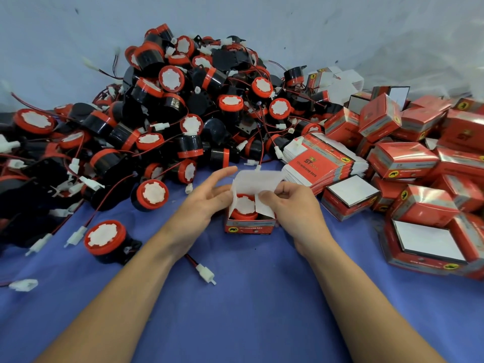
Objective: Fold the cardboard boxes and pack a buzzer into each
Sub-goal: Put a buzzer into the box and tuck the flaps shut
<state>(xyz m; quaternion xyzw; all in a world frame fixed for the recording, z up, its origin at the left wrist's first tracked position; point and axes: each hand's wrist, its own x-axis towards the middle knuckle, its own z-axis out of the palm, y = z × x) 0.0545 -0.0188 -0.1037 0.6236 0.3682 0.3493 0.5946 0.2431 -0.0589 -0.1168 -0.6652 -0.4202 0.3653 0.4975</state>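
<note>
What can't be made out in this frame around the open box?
Head view throughout.
- Body and wire of the buzzer in the open box: hidden by its walls and flaps.
- Small print on that box's front: blurred.
- Contents of the closed boxes on the right: hidden by their walls.
- Buzzer pile: cut off by the left edge.

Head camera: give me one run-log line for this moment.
step: closing box | buzzer: inside box | lid: open | left hand: open beside box | right hand: pinching side flap
</note>
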